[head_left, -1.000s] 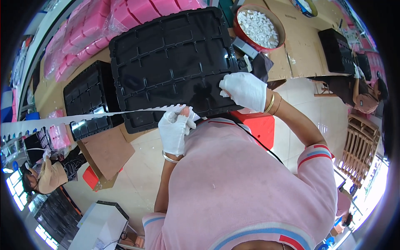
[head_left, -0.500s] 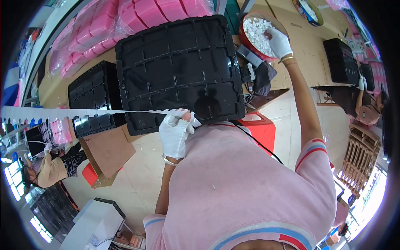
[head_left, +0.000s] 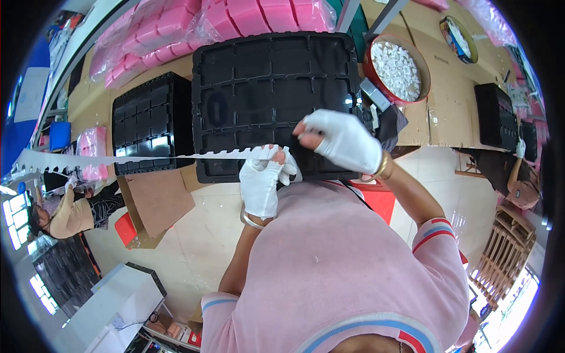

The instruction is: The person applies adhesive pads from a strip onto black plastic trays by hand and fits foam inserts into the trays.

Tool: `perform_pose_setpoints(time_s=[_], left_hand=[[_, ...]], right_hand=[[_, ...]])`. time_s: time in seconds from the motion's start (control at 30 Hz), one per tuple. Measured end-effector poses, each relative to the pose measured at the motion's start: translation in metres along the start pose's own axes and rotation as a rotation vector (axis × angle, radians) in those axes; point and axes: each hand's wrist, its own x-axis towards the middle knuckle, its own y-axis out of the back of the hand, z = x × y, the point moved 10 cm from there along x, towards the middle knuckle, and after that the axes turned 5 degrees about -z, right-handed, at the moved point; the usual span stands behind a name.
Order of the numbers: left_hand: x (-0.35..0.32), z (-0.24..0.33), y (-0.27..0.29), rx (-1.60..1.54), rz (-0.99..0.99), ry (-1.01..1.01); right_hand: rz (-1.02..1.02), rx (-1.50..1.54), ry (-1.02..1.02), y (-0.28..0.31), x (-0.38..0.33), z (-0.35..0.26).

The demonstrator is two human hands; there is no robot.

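My left hand (head_left: 260,185), in a white glove with bare fingertips, pinches the end of a long white strip (head_left: 129,159) at the near edge of a black compartment tray (head_left: 259,88). The strip has a notched edge and stretches away to the left. My right hand (head_left: 344,140), gloved the same way, hangs over the tray's near right part, just right of the left hand. Its thumb and fingers are bent together; whatever lies between the tips is too small to make out. A red round tin (head_left: 428,82) of small white pieces (head_left: 395,69) stands beyond it.
Pink foam blocks (head_left: 247,17) in clear plastic line the back. More black trays (head_left: 141,123) sit at the left. A small grey box (head_left: 375,94) lies beside the red tin. Another tin (head_left: 459,40) is farther right. Co-workers (head_left: 73,209) are at both sides.
My right hand has left the tin of white pieces and come back left and nearer, over the tray by the left hand. The left hand keeps its pinch on the strip.
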Motion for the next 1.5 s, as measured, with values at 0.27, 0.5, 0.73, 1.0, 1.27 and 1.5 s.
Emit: perform_pose_setpoints(time_s=[0.27, 0.5, 0.73, 1.0, 1.27, 1.5], left_hand=[[-0.007, -0.012, 0.027, 0.106, 0.002, 0.001], [-0.021, 0.006, 0.041, 0.110, 0.108, 0.040], [-0.052, 0.002, 0.136, 0.450, 0.377, -0.230], [-0.080, -0.016, 0.244, 0.343, 0.701, -0.185], [-0.061, -0.004, 0.279, 0.391, 0.787, -0.300], [-0.040, 0.038, 0.253, 0.375, 0.848, -0.245]], right_hand=[[-0.144, 0.081, -0.116, -0.050, 0.012, 0.001], [-0.105, -0.123, 0.229, -0.054, 0.007, -0.040], [0.250, -0.305, 0.157, 0.106, 0.068, 0.016], [0.225, -0.717, 0.199, 0.131, 0.106, 0.059], [0.234, -0.809, 0.177, 0.127, 0.116, 0.093], [0.098, -1.053, 0.134, 0.115, 0.118, 0.082]])
